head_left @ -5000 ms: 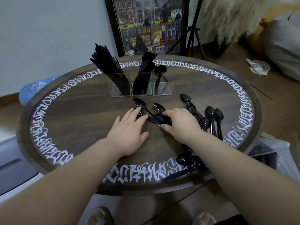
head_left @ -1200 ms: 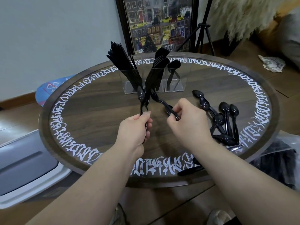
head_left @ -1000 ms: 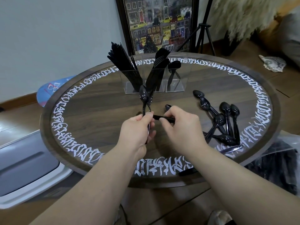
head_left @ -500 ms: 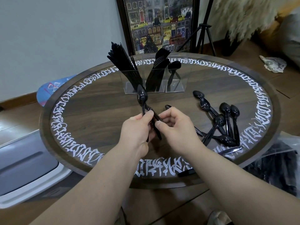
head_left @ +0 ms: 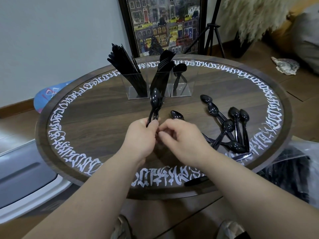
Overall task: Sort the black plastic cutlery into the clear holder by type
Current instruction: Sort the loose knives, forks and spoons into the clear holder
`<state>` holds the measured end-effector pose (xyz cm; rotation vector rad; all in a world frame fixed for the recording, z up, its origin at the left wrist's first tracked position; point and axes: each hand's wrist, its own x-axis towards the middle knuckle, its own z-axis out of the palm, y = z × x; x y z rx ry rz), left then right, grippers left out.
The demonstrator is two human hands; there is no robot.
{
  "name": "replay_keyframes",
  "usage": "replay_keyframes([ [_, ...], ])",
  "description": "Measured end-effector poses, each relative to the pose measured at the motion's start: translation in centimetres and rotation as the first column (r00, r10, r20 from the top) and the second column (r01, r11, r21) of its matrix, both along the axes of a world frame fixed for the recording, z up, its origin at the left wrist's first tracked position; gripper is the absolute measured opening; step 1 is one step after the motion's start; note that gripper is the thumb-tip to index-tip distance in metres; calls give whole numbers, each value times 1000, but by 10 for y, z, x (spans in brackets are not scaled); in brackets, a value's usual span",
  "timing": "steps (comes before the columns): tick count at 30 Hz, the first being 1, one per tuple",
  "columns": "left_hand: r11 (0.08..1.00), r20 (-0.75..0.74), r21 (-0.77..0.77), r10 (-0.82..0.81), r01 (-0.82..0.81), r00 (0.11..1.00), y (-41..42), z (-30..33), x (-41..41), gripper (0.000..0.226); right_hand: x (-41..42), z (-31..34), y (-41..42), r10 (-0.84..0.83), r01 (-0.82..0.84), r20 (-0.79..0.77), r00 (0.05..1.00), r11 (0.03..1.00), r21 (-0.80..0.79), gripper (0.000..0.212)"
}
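My left hand [head_left: 140,138] grips a small bundle of black spoons [head_left: 155,101] by the handles, bowls up, above the table's middle. My right hand [head_left: 180,141] sits right beside it with curled fingers; whether it holds anything is hidden. The clear holder [head_left: 187,87] stands at the back: knives [head_left: 128,73] in the left compartment, forks [head_left: 164,69] in the middle, a spoon [head_left: 179,71] in the right. One loose spoon [head_left: 177,115] lies just behind my right hand. Several more spoons [head_left: 230,128] lie in a heap at the right.
The round wooden table [head_left: 42,135] has white lettering around its rim. A black cutlery piece [head_left: 196,181] lies at the front edge. A plastic bag of black cutlery [head_left: 293,171] sits low at the right. A framed picture [head_left: 165,25] and a tripod [head_left: 213,31] stand behind.
My right hand has passed its spoon into the bundle in my left hand. The bundle now stands more upright, and the right fingers have drawn back a little.
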<state>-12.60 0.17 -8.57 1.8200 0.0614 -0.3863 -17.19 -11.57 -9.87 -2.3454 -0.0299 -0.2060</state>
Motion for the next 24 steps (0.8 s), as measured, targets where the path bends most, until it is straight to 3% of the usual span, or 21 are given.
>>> replay_keyframes([
  [2,955,178,275,-166,112,970,6,2,1,22,4,4,-10,-161,162,-16,987,975,152,10],
  [5,812,314,559,-394,167,864,7,-3,-1,22,7,14,-16,-321,339,-125,939,792,508,19],
  [7,749,337,643,-465,160,818,6,-6,-2,27,6,17,-16,-326,366,-181,928,699,615,24],
  [10,706,335,691,-504,156,796,9,-7,-2,35,7,19,-13,-344,389,-200,918,676,625,12],
  [12,682,301,712,-515,170,803,11,-5,0,37,8,20,-17,-410,428,-192,892,626,652,15],
  [14,741,247,642,-443,196,862,14,-4,2,34,9,23,-28,-483,460,-182,856,555,693,21],
  [16,892,118,408,-264,196,957,17,-4,6,26,8,27,-39,-485,448,-185,855,510,734,23],
  [18,978,-58,139,-148,155,987,17,1,6,23,7,28,-44,-386,404,-221,896,497,768,24],
  [21,982,-222,-134,-158,130,962,16,9,3,21,9,24,-49,-256,361,-259,931,545,756,24],
  [24,981,-272,-166,-140,97,952,21,11,6,20,9,28,-61,-290,357,-232,929,524,774,26],
])
